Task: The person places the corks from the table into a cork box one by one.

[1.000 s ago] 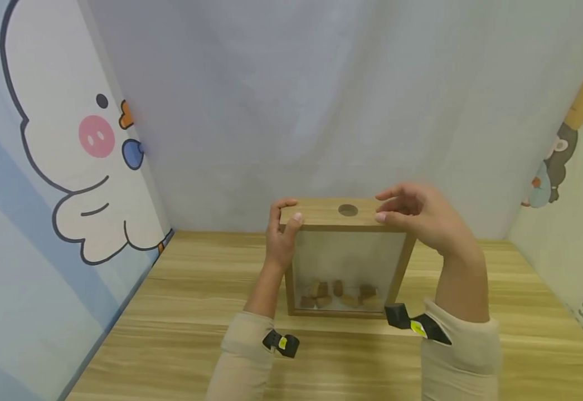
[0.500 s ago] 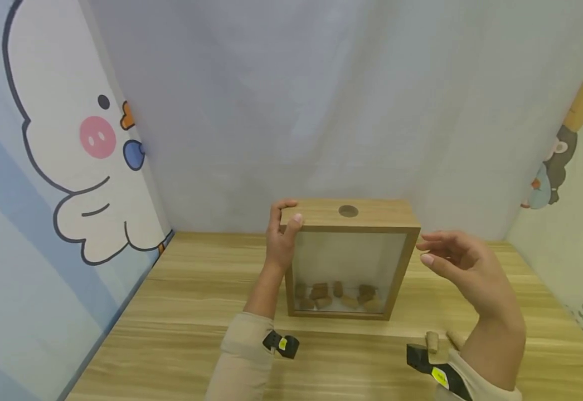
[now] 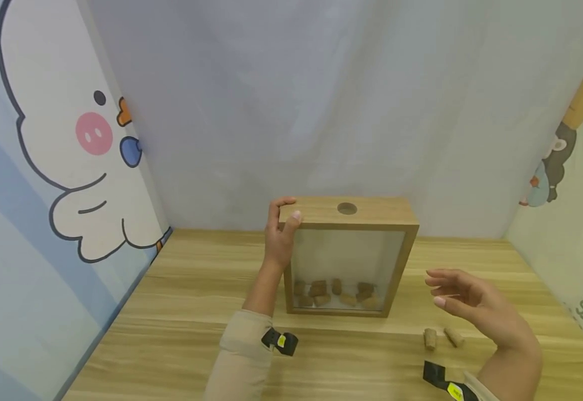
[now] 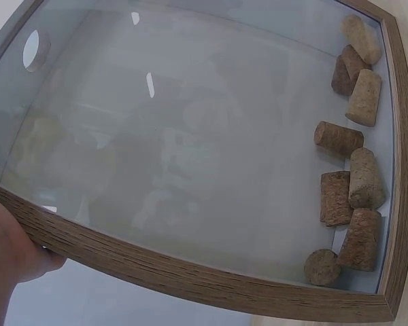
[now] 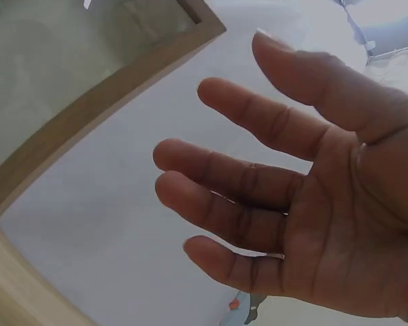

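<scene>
A wooden shadow box [image 3: 399, 273] with a clear front stands upright on the table, a round hole [image 3: 347, 208] in its top. Several corks [image 4: 364, 98] lie along its bottom inside. My left hand [image 3: 278, 239] grips the box's top left corner, thumb at the front edge and fingers over the top. To the right of the box, my right hand [image 3: 477, 301] hovers with spread, relaxed fingers and an empty palm, as the right wrist view shows. Two loose corks [image 3: 430, 338] lie on the table below that hand.
The wood-grain table [image 3: 191, 289] runs back to a pale curtain [image 3: 291, 111]. A cartoon-printed wall panel [image 3: 61, 167] borders the left side, and another printed wall [image 3: 572, 234] borders the right.
My right hand has left the top of the box and moved right and down toward the loose corks, which have come into view. One more cork shows inside the box. The left hand keeps its grip.
</scene>
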`<state>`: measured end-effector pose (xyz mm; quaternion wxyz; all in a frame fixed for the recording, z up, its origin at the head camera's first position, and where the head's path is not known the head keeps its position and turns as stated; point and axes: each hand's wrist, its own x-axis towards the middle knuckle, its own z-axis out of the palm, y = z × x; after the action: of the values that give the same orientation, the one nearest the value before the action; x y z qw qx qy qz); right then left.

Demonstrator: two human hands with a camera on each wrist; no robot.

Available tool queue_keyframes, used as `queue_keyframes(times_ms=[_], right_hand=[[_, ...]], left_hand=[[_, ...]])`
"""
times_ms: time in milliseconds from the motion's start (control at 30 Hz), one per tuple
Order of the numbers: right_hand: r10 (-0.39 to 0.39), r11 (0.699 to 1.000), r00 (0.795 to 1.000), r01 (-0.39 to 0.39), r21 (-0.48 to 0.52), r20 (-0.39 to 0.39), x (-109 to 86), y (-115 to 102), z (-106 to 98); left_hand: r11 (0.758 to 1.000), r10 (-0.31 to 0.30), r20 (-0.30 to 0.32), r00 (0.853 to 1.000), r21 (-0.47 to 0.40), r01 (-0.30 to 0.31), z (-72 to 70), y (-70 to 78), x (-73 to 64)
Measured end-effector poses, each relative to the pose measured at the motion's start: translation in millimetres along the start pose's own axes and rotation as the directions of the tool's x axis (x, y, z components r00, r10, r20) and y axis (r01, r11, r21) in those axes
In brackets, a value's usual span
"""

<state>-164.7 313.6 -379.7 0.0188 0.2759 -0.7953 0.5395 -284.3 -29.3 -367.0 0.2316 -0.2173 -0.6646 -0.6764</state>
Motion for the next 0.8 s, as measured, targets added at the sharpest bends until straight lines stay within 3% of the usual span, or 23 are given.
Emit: queue_keyframes(times_ms=[133,267,367,667,800], right_hand=[[0.051,0.996,0.998,-0.053,-0.066,-0.019,-8.4,13.1,-3.3],[0.158,0.980,0.987,-0.161,-0.115,-0.037,-18.1,27.1,-6.8],[0.241,0.965,0.970,-0.244,-0.092,-0.038,-25.5,36.8,-9.3],[0.369,0.929,0.929,-0.369,0.022,-0.035,-43.5,59.9,-13.9],[0.424,0.905,0.904,-0.422,0.040,-0.058,-52.2,70.7,-17.1]], left_hand=[[1.000,0.004,0.001,1.000,-0.001,-0.004,0.5,1.2,0.4],[1.000,-0.009,0.002,1.000,-0.007,0.009,0.5,1.4,0.7],[1.000,-0.029,-0.005,1.000,-0.005,0.029,-0.1,1.5,0.9],[0.999,-0.038,0.002,0.999,0.017,0.038,-1.0,14.5,-2.1],[0.999,-0.036,0.002,0.999,0.015,0.036,-1.2,8.5,-0.9]])
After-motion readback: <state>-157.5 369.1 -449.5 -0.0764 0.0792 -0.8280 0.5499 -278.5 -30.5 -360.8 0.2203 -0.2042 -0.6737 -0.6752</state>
